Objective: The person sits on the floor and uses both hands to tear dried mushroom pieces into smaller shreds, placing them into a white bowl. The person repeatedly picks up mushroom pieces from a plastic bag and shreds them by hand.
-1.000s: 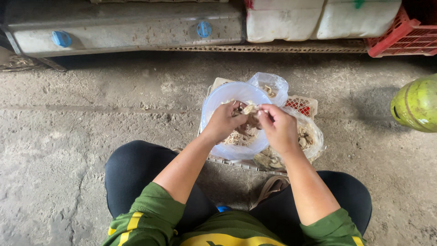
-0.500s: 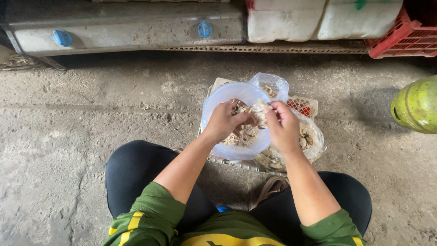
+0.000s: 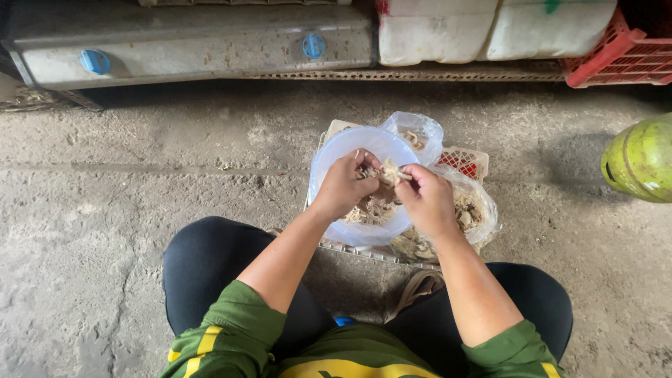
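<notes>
Both hands are working over the pale bowl [image 3: 350, 150] set on the crate [image 3: 467, 159]: the left hand [image 3: 344, 185] and right hand [image 3: 425, 199] are each pinching the same pale shred [image 3: 389, 171], pulling at it. Some shredded bits are already lying in the bowl; the plastic bag [image 3: 470, 210] at the crate's right edge is holding plenty more.

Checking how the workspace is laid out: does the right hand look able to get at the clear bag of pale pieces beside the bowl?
Probably yes. The right hand is right over the clear bag, whose open top faces up, and nothing lies between them. But it is pinching a pale piece together with the left hand above the white bowl.
</notes>
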